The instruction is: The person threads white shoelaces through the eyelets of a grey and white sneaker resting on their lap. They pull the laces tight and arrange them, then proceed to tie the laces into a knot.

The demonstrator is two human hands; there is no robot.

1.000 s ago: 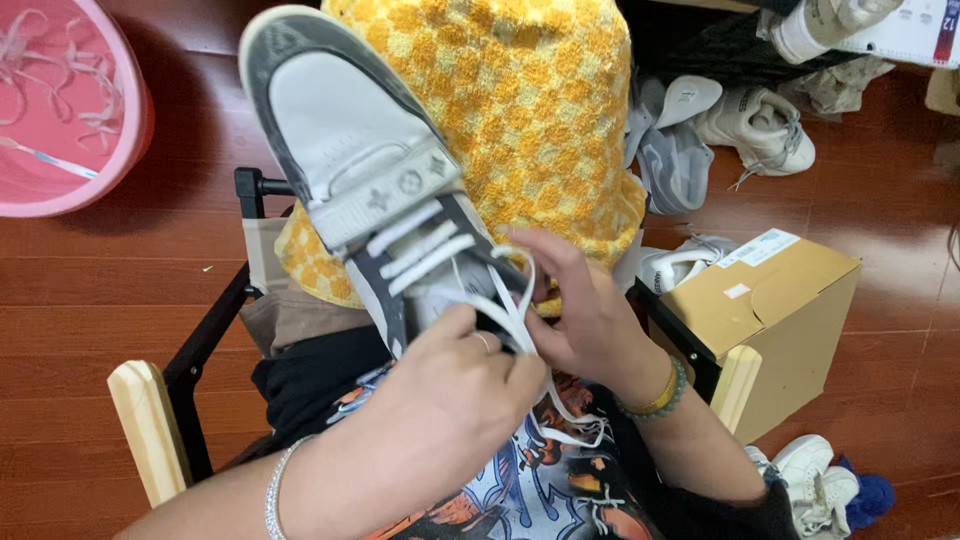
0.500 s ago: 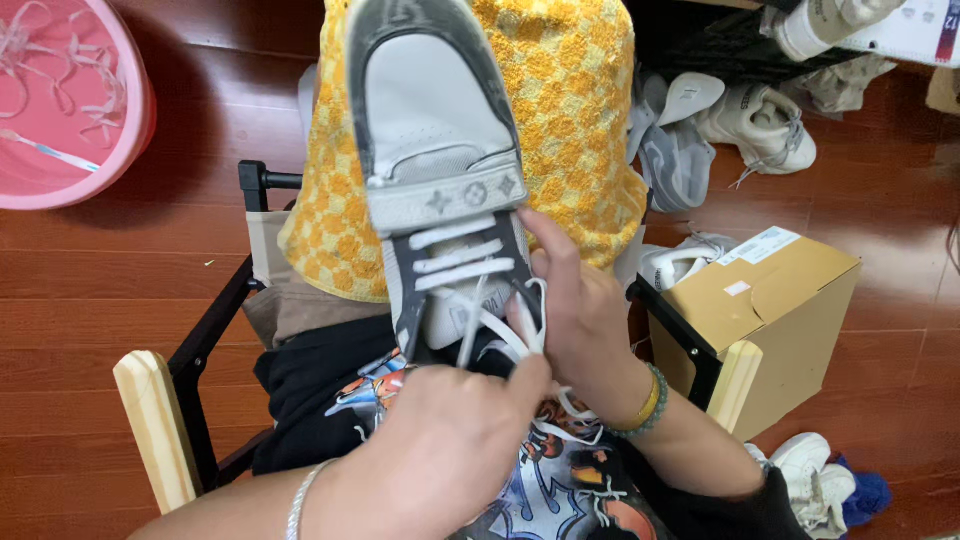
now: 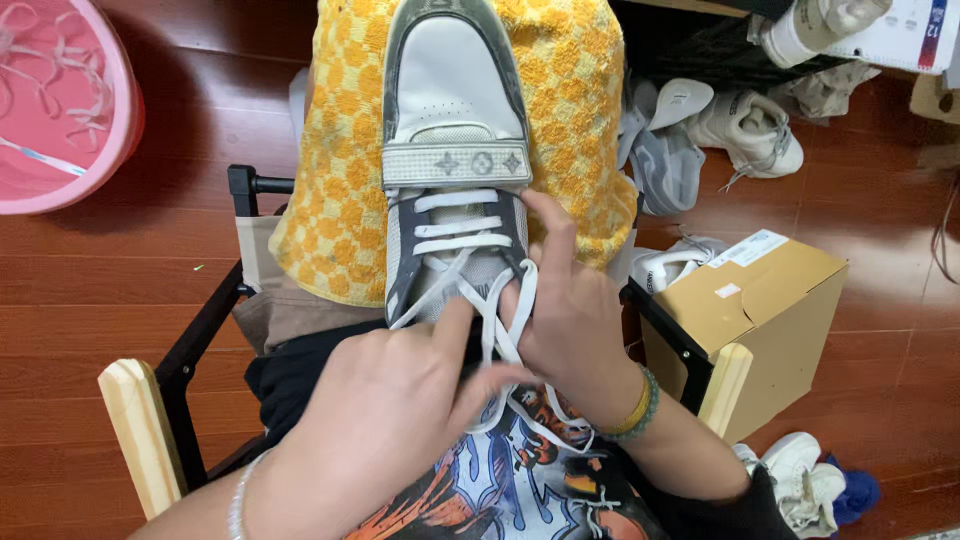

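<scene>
— Two hands on one shoe, is that right?

— Yes. A grey and white sneaker (image 3: 455,150) lies toe-away on a yellow checkered towel (image 3: 330,200) across the person's lap. The left hand (image 3: 400,400) is closed around a loose white shoelace (image 3: 495,320), thumb up against the strands near the tongue.

— And the other?

— The right hand (image 3: 565,320) rests on the sneaker's side, index finger stretched along the eyelets, the lace pinched under its fingers.

— What's around?

— A brown cardboard box (image 3: 770,310) just right of the chair, a pink basin (image 3: 60,110) upper left, more sneakers (image 3: 745,125) on the wooden floor.
</scene>
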